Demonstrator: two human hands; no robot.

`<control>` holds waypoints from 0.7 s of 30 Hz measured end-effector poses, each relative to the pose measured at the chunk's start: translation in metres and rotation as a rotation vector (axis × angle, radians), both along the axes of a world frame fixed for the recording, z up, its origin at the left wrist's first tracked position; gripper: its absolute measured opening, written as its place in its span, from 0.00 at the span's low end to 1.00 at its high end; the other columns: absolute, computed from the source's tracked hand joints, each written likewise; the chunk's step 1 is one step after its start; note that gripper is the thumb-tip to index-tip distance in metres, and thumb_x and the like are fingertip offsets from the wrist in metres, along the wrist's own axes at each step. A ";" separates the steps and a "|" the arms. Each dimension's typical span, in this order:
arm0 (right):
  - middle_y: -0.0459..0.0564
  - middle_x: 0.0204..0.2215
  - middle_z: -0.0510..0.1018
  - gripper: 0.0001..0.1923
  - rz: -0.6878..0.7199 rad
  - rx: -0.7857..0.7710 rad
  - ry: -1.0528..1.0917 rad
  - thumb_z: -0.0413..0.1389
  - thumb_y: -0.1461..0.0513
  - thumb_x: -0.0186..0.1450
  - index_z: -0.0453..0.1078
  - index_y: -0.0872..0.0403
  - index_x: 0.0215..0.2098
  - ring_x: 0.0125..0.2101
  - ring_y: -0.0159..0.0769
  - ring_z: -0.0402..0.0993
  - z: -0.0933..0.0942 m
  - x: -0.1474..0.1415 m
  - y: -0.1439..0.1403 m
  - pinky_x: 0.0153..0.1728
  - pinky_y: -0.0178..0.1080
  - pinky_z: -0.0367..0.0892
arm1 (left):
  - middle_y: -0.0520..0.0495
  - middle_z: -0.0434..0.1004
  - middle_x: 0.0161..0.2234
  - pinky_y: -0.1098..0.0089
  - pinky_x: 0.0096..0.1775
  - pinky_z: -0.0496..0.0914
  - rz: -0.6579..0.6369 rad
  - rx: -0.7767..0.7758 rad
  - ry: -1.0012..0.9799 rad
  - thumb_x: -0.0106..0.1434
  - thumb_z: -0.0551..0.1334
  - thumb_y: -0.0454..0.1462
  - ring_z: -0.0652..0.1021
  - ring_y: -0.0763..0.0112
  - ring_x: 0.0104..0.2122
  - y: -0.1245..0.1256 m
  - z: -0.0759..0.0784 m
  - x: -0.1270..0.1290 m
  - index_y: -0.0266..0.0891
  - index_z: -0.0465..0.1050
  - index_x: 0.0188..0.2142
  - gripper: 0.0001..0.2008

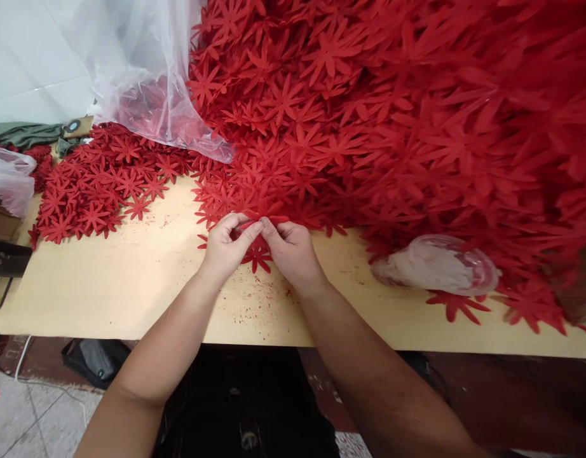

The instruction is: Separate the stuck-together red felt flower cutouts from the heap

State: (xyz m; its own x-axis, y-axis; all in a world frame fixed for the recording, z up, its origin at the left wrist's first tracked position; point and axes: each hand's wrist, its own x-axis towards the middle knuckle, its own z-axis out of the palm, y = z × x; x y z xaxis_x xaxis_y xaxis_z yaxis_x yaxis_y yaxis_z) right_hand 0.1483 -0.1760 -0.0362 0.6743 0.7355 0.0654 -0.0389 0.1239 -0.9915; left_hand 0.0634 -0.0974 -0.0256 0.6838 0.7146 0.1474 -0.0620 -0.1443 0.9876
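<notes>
The left forearm (pixel 173 324) and right forearm (pixel 354 346), both bare, slant inward and forward. The left hand (pixel 229 247) and right hand (pixel 293 254) come close together, thumbs uppermost, their tips near each other. Each hand pinches, fingers curled; the fingertips seem partly hidden, so their exact placement is uncertain.

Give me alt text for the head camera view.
A person's left hand and right hand hold a red petalled piece above a pale table. Red flower-shaped pieces heap up beyond, with a clear plastic container at right.
</notes>
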 end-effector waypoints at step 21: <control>0.51 0.43 0.76 0.21 -0.099 0.057 -0.206 0.60 0.49 0.57 0.71 0.48 0.45 0.45 0.39 0.72 -0.006 0.002 -0.003 0.48 0.46 0.69 | 0.55 0.68 0.21 0.73 0.28 0.65 0.103 -0.132 0.020 0.55 0.64 0.41 0.67 0.79 0.22 0.006 0.000 0.000 0.39 0.66 0.24 0.11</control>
State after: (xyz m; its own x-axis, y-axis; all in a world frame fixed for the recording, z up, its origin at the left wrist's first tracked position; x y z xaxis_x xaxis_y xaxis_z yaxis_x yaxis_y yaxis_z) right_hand 0.1505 -0.1788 -0.0424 0.7109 0.6578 0.2490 0.1788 0.1733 -0.9685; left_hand 0.0638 -0.0911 -0.0253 0.6075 0.7936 0.0349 -0.0340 -0.0180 0.9993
